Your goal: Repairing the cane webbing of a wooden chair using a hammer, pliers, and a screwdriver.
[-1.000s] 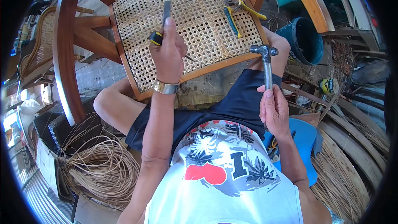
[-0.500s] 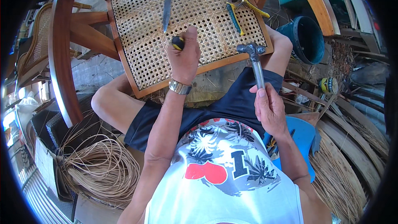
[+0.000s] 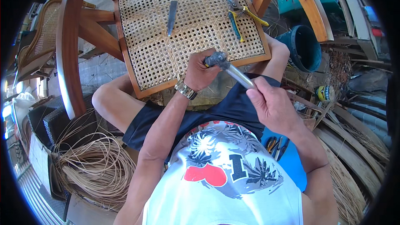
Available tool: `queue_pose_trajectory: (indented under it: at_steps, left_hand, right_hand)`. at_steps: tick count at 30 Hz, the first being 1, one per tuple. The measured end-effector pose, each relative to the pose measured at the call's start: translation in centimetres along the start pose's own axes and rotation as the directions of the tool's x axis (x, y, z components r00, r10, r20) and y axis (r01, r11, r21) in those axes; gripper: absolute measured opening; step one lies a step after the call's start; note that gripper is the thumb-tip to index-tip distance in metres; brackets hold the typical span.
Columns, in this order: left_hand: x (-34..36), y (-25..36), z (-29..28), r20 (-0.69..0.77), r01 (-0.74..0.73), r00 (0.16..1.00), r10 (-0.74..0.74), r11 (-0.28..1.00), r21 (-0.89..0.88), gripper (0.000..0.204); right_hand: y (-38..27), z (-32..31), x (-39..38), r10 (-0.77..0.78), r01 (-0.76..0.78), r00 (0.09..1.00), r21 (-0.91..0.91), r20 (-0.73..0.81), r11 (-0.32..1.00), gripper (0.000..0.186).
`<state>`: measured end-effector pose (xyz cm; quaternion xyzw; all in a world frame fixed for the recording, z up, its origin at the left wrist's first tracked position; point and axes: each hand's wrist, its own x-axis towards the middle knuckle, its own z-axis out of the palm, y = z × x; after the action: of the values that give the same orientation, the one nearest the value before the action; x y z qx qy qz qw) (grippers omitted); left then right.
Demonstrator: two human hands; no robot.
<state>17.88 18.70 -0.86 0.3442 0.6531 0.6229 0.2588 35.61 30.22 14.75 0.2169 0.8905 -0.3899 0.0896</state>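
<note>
My left hand (image 3: pixel 201 73) is closed round a tool with a black-and-yellow handle (image 3: pixel 206 61), over the near edge of a woven cane seat (image 3: pixel 154 54) in a wooden frame. The tool's lower end is hidden under the hand, so its kind does not show. In my right hand (image 3: pixel 275 106) is a hammer (image 3: pixel 239 77) with a metal shaft; its head overlaps the handle top, and whether they touch I cannot tell. Farther up the seat lie a flat metal blade (image 3: pixel 171 18) and pruning shears (image 3: pixel 239 14) with yellow and green grips.
Wooden chair legs (image 3: pixel 71 54) rise on the left. A dark green bucket (image 3: pixel 306 50) stands at the right, near a yellow tin (image 3: pixel 325 93). Coiled cane strands (image 3: pixel 96 168) lie lower left. Beside my right arm is a blue stool (image 3: pixel 291 166) with tools on it.
My right hand has swung the hammer left, bringing its head to the tool handle. My left hand has shifted down and right toward the seat's near edge, still gripping the tool.
</note>
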Motion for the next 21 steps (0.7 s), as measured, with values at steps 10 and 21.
queue_pose_trajectory:
  at_steps: [10, 21]
  left_hand:
    - [1.0, 0.3, -1.5, 0.184, 0.141, 0.968, -0.173, 0.975, 0.174, 0.031]
    - [0.2, 1.3, 3.2, -0.469, 0.291, 0.835, -0.287, 0.954, -0.064, 0.045]
  right_hand:
    - [3.2, 2.6, -0.5, -0.179, 0.195, 0.969, 0.083, -0.172, 0.977, 0.02]
    - [9.4, 7.2, -3.2, 0.421, -0.067, 0.865, 0.768, -0.273, 0.637, 0.029]
